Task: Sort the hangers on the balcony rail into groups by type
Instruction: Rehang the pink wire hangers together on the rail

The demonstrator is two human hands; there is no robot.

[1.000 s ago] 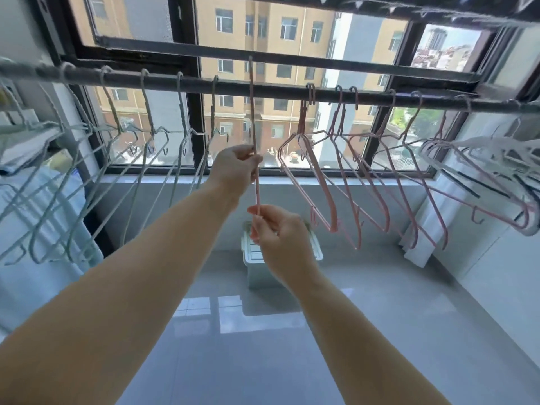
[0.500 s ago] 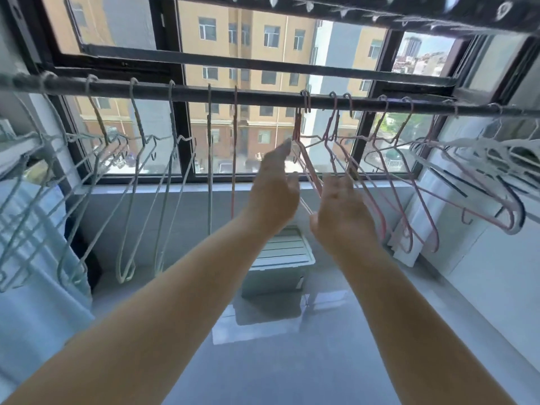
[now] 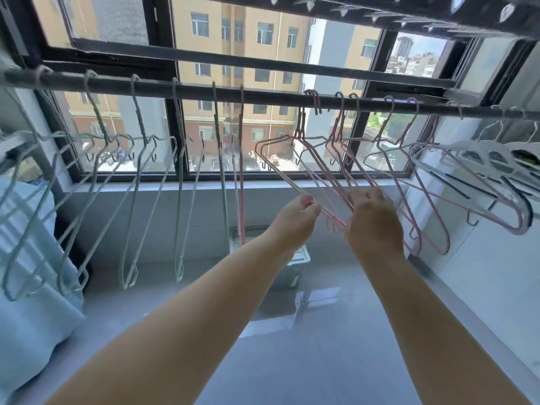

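Change: we are seeing both hands lower than half a second ago. They are off the hanger necks and down at the low ends of the pink hangers (image 3: 339, 185), with fingers that were straight now curled.
Floor: the pale glossy floor (image 3: 292, 361) is filling the lower view under both forearms.
Window frame: the dark window frame (image 3: 117, 58) is running behind the rail, with apartment blocks showing through the glass.
Blue cloth: a blue cloth (image 3: 26, 302) is hanging at the far left, behind the leftmost hangers.
Rail: the dark rail (image 3: 277, 96) is crossing the whole view and carrying every hanger.
Pale green hangers: the pale green hangers (image 3: 131, 200) are hanging together along the left stretch of the rail.
Pink hangers: these are hooked on the rail right of centre, swinging towards us at a slant.
White hangers: the white hangers (image 3: 496, 162) are bunching at the far right end.
Storage box: a storage box (image 3: 292, 267) is sitting on the floor below the window, partly behind the left forearm.
Lone pink hanger: the lone pink hanger (image 3: 241, 171) is hanging edge-on between the green group and the pink group.
Right hand: our right hand (image 3: 372, 226) is curling its fingers over the lower bars of the pink hangers.
Left hand: our left hand (image 3: 298, 220) is pinching the wire of the leftmost one between thumb and fingertips.
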